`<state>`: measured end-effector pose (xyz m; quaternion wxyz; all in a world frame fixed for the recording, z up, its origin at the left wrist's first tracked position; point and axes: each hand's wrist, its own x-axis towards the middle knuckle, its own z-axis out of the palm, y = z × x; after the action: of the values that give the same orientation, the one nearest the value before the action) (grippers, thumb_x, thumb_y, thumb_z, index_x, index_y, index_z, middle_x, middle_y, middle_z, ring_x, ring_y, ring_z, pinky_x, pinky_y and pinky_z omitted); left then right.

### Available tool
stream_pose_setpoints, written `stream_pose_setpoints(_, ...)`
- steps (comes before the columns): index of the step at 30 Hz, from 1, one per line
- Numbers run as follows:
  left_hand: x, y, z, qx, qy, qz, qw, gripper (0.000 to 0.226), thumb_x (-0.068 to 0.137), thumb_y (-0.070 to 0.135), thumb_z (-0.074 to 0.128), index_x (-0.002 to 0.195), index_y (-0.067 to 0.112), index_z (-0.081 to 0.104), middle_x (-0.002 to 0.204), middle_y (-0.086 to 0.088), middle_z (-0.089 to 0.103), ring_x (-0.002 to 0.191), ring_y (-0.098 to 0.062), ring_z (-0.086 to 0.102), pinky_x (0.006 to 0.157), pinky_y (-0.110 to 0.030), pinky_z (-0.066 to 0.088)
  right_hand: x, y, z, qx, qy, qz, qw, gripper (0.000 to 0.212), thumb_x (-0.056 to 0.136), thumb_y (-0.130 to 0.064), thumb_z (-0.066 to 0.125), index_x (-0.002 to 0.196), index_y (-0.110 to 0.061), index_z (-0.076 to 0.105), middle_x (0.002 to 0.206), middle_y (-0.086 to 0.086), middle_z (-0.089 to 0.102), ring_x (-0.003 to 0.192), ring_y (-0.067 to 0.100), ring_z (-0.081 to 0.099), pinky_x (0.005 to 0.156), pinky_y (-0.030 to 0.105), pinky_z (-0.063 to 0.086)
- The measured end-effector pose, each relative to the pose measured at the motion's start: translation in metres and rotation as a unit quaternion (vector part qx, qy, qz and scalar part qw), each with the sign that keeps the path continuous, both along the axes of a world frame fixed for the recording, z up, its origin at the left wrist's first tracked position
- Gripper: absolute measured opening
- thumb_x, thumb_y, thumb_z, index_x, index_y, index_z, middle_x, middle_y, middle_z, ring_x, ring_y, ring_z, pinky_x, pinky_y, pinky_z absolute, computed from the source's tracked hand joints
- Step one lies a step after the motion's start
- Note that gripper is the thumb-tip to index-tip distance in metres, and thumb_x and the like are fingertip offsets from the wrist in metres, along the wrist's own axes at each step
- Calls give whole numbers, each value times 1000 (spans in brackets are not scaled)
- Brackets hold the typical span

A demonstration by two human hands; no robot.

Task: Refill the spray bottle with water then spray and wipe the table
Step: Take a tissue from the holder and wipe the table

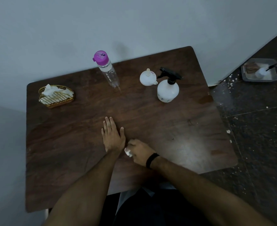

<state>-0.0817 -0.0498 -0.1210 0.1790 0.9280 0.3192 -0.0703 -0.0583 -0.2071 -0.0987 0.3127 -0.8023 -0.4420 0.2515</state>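
While wiping near the table [53, 160] front edge: right hand [139, 152] bunching soft, light tissue [128, 151]; left hand [112, 136] flat, bracing.

The table [85, 144] is dark wood-grain, smooth with a dull sheen, and a pale glare lies across its right half. The spray bottle [167, 90] looks like matt white plastic, its trigger head black plastic. Beside it the funnel [147, 77] is white plastic too, slightly glossy. The water bottle [109, 74] is clear and glassy-looking, whether plastic or glass I cannot tell, with a shiny purple plastic cap. The basket [56, 97] is thin gold-coloured metal wire holding soft crumpled white tissue. The wad [128, 152] in the right hand [138, 152] looks like the same tissue. The wristband [152, 160] is matt black. The floor [256, 128] is dark polished tile, speckled white.
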Motion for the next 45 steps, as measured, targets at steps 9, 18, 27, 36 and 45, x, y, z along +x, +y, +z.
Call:
stream_pose_setpoints(9,39,-24,29,-69,-19,-49,996,74,101,39,49,160,11,15,168,-9,12,153,-25,18,123,-40,23,101,-29,24,127,409,-417,802,25,88,4,61,97,-17,71,94,1,68,88,18,65,76,27,57)
stream_pose_setpoints(18,66,-64,43,-96,-112,-183,972,35,99,29,54,128,11,58,126,-6,56,119,-24,54,97,-39,48,105,-89,31,274,571,-535,559,30,89,4,39,101,0,66,111,17,63,98,26,61,87,32,54)
stream_pose_setpoints(27,67,-126,42,-163,-106,-317,928,24,99,29,55,117,16,61,116,-2,58,106,-19,58,86,-35,52,64,-157,44,251,479,-613,576,29,85,16,46,92,-4,67,94,13,66,84,21,64,78,28,57)
stream_pose_setpoints(36,84,-222,45,-208,-89,-391,892,22,98,28,55,115,17,64,114,-2,65,104,-19,61,89,-34,49,76,-267,51,346,433,-656,512,25,89,12,48,87,-9,61,79,7,64,57,8,65,49,18,52)
stream_pose_setpoints(45,134,-343,41,-188,-73,-488,849,22,100,28,53,117,19,63,112,3,61,100,-12,58,87,-27,49,109,-400,14,386,405,-704,439,21,88,9,47,93,-8,58,85,9,64,66,15,67,57,25,57)
